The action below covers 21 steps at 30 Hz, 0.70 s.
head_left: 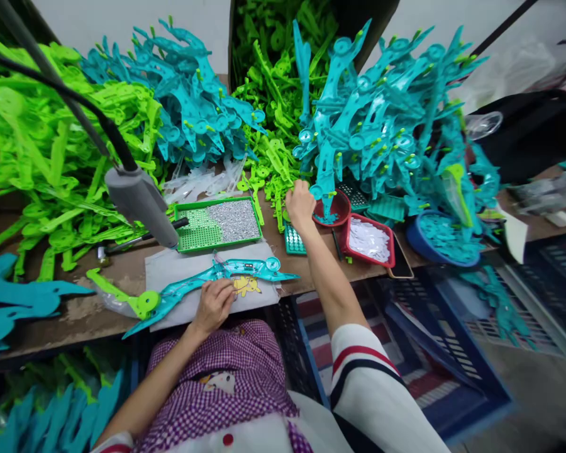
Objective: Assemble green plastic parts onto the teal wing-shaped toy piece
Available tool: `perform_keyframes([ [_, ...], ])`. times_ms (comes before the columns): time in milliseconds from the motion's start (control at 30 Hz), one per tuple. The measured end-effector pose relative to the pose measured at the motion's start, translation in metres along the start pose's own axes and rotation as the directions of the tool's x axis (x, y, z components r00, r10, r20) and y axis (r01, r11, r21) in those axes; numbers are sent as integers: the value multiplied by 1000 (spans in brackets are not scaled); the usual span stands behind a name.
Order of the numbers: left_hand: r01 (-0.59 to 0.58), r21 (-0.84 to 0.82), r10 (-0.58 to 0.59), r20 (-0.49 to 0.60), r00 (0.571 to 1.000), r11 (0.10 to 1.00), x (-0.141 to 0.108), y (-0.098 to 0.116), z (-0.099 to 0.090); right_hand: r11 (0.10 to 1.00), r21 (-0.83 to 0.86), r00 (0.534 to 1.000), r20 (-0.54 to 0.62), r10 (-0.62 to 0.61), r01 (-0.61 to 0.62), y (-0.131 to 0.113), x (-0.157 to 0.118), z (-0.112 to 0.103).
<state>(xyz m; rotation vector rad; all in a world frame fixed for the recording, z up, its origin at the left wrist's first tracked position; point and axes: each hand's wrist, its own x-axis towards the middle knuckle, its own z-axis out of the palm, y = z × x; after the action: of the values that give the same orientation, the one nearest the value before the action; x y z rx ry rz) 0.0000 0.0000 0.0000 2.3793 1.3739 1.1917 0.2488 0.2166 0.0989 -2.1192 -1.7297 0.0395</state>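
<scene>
The teal part point(179, 290) lay lengthwise along the table's point(82, 313) front edge, nearer the left hand point(216, 306); the right hand point(300, 202) reached lime parts point(273, 167). Neither grip could be determined.

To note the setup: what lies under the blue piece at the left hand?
Mostly pale cloth with a yellow figure; whatever lies directly beneath the blue piece is hidden.

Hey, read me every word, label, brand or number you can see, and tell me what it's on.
None can be read.
Cloth: a yellow cartoon, no legible words.
Apron: a picture, no legible words.
Teal piece: any marks on its dark insert are too small to read.
</scene>
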Motion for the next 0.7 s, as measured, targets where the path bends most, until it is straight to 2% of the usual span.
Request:
perform_keyframes([
  [100, -48, -44, 53, 102, 993, 998, 4, 3, -1, 970, 240, 998, -60, -18, 32, -2, -36, -14],
  [200, 11, -27, -6, 156, 988, 1000, 4, 4, 1, 877, 480, 998, -59, 0, 29, -21, -90, -16],
  [300, 49, 22, -51, 139, 989, 999, 0, 4, 1, 727, 683, 998, 35, 55, -64, -51, -130, -12],
  [400, 63, 45, -67, 77, 995, 997, -3, 3, 0, 592, 787, 985, 136, 103, -170, -65, -144, -14],
  [467, 117, 15, -118, 50, 992, 993, -3, 2, -1, 544, 813, 978, 165, 124, -207, -55, -150, -20],
  [567, 207, -46, -206, 23, 978, 977, -3, 0, 0, 552, 785, 960, 244, 141, -280, -18, -167, -25],
  [633, 224, -82, -225, -3, 974, 971, -3, -1, 1, 612, 709, 931, 333, 149, -351, 7, -182, -24],
  [700, 228, -137, -237, -52, 970, 964, -4, -2, 0, 736, 575, 917, 366, 158, -356, 21, -194, -18],
])
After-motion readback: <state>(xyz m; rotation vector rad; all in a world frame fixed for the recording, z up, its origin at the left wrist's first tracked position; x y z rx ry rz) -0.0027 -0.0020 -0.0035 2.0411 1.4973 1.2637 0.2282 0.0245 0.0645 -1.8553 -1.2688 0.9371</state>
